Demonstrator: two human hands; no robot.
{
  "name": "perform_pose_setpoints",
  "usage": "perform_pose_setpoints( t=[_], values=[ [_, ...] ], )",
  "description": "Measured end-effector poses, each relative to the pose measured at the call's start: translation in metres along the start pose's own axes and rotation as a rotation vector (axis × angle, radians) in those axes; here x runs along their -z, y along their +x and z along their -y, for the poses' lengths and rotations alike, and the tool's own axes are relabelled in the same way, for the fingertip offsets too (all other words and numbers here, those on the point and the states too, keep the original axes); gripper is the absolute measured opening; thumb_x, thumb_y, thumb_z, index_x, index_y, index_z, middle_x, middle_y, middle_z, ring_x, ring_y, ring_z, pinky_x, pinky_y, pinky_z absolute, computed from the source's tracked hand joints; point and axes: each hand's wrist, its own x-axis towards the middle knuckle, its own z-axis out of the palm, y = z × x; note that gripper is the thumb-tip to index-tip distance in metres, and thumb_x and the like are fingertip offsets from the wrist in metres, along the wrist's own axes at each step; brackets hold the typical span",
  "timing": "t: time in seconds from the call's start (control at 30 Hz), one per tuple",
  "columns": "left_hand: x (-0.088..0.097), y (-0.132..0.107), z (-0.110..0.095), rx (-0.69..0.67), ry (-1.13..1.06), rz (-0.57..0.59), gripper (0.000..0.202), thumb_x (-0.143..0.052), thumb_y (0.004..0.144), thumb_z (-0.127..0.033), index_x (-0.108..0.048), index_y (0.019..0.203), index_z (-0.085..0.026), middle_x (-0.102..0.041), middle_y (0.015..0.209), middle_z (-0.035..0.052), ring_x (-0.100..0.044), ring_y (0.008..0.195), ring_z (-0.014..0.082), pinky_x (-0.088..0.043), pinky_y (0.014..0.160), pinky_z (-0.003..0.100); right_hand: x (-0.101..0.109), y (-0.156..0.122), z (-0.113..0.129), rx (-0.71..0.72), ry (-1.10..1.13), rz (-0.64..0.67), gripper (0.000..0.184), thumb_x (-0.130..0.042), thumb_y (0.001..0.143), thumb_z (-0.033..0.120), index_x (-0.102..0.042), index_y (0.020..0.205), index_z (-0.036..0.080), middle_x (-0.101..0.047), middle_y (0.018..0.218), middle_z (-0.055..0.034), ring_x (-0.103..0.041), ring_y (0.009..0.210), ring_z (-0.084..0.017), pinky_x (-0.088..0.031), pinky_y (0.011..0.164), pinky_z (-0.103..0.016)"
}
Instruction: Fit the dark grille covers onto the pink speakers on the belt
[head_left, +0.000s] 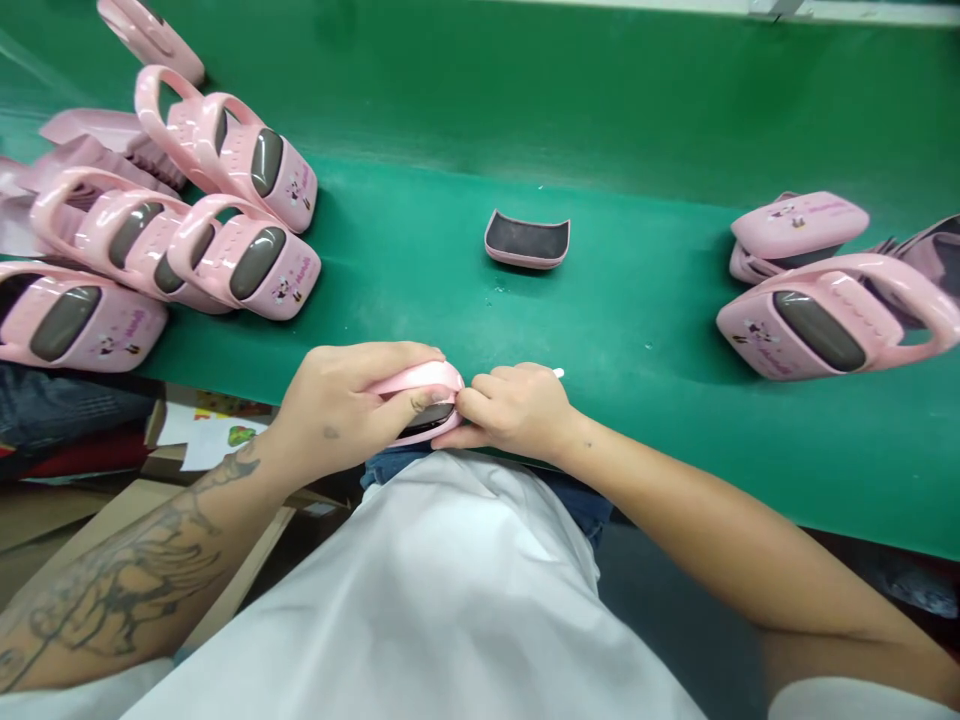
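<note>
At the table's near edge, close to my body, a pink handled plastic casing [431, 378] with a glossy dark panel is between my hands. My left hand [349, 405] wraps round it, thumb lying across the dark panel. With fingers curled, my right hand [517, 408] pinches the casing's right end. Its fingertips hide what they touch there. A small white tip [558, 372] shows just beyond the right knuckles; I cannot tell if it is held or lies on the table. Farther out lies a curved pink cover [528, 242] with a dark inner face.
Several similar pink casings [281, 270] with cartoon prints stand at the left, near pink curved parts [105, 150]. On the right are another handled casing [817, 320] and stacked pink covers [799, 225]. A green table [637, 420] meets a green back panel. Cardboard boxes [97, 515] sit below left.
</note>
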Motion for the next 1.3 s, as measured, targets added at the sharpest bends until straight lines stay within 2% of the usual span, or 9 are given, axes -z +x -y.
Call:
perform_pose_setpoints(
  t=[0.17, 0.37, 0.5, 0.67, 0.77, 0.93, 1.07, 1.17, 1.3],
  values=[
    [0.013, 0.006, -0.014, 0.230, 0.027, 0.139, 0.030, -0.076, 0.091, -0.045, -0.084, 0.114, -0.028, -0.086, 0.116, 0.0003, -0.079, 0.106, 0.0271, -0.057, 0.093, 0.031, 0.023, -0.016, -0.008, -0.163, 0.002, 0.044, 0.065, -0.053, 0.097, 0.085, -0.074, 0.096, 0.024, -0.076, 0.085, -0.0030, -0.066, 0.074, -0.019, -0.024, 0.058, -0.032],
    [0.026, 0.048, 0.001, 0.477, -0.192, 0.167, 0.025, -0.074, 0.091, -0.046, -0.084, 0.090, -0.023, -0.084, 0.095, 0.0005, -0.075, 0.087, 0.0202, -0.054, 0.071, 0.025, 0.038, -0.043, -0.063, -0.563, -0.179, -0.032, 0.034, -0.046, 0.110, 0.026, -0.074, 0.126, 0.017, -0.075, 0.103, -0.0134, -0.071, 0.089, -0.028, -0.046, 0.067, -0.035],
    [0.019, 0.087, 0.024, 0.651, -0.541, 0.377, 0.024, -0.081, 0.082, -0.042, -0.083, 0.083, -0.018, -0.078, 0.074, 0.0037, -0.064, 0.058, 0.0150, -0.042, 0.047, 0.022, 0.038, -0.043, -0.073, -0.500, -0.262, -0.101, 0.042, -0.050, 0.108, 0.028, -0.065, 0.142, 0.009, -0.073, 0.119, -0.0238, -0.070, 0.109, -0.039, -0.056, 0.090, -0.053],
    [-0.005, 0.125, 0.029, 0.666, -0.763, 0.575, 0.021, -0.083, 0.073, -0.034, -0.083, 0.081, -0.014, -0.079, 0.076, 0.0079, -0.064, 0.051, 0.0164, -0.040, 0.042, 0.024, 0.033, -0.019, -0.031, -0.133, 0.119, -0.236, 0.101, -0.080, 0.093, 0.053, -0.027, 0.172, 0.024, -0.040, 0.170, -0.0255, -0.045, 0.155, -0.044, -0.050, 0.118, -0.067],
    [-0.009, 0.139, 0.025, 0.657, -0.863, 0.606, 0.028, -0.087, 0.071, -0.037, -0.082, 0.086, -0.013, -0.078, 0.073, 0.0085, -0.063, 0.047, 0.0178, -0.039, 0.040, 0.025, 0.028, -0.001, -0.020, -0.081, 0.235, -0.271, 0.111, -0.085, 0.087, 0.043, -0.018, 0.174, 0.028, -0.040, 0.169, -0.0231, -0.042, 0.158, -0.043, -0.048, 0.120, -0.069],
    [-0.004, 0.128, 0.011, 0.470, -1.096, 0.466, 0.065, -0.073, 0.085, -0.071, -0.081, 0.119, -0.016, -0.083, 0.118, 0.0145, -0.080, 0.101, 0.0309, -0.062, 0.076, 0.033, 0.028, 0.016, -0.032, -0.202, 0.221, -0.635, 0.093, -0.087, 0.082, 0.041, -0.042, 0.162, 0.026, -0.056, 0.150, -0.0197, -0.051, 0.147, -0.045, -0.045, 0.120, -0.074],
    [-0.028, 0.101, -0.006, 0.163, -1.304, 0.136, 0.116, -0.101, 0.066, -0.051, -0.046, 0.165, -0.027, -0.057, 0.166, 0.0156, -0.061, 0.146, 0.0421, -0.058, 0.111, 0.048, 0.016, 0.036, -0.032, -0.464, 0.324, -0.854, 0.087, -0.079, 0.089, 0.053, -0.040, 0.161, 0.024, -0.054, 0.152, -0.0214, -0.057, 0.142, -0.042, -0.050, 0.117, -0.069],
    [-0.048, 0.091, -0.009, 0.308, -1.169, -0.057, 0.142, -0.107, 0.056, -0.035, -0.026, 0.172, -0.031, -0.056, 0.165, 0.0169, -0.068, 0.137, 0.0401, -0.063, 0.105, 0.048, 0.008, 0.040, -0.032, -0.545, 0.359, -0.758, 0.094, -0.072, 0.095, 0.052, -0.024, 0.169, 0.022, -0.049, 0.159, -0.0235, -0.055, 0.147, -0.039, -0.053, 0.117, -0.062],
    [-0.048, 0.094, 0.009, 0.408, -1.128, -0.163, 0.115, -0.107, 0.054, -0.033, -0.049, 0.153, -0.024, -0.072, 0.138, 0.0149, -0.077, 0.110, 0.0331, -0.067, 0.081, 0.036, 0.018, -0.002, -0.038, -0.495, 0.151, -0.454, 0.092, -0.072, 0.098, 0.052, -0.025, 0.171, 0.021, -0.046, 0.166, -0.0221, -0.050, 0.152, -0.038, -0.053, 0.117, -0.059]
  ],
)
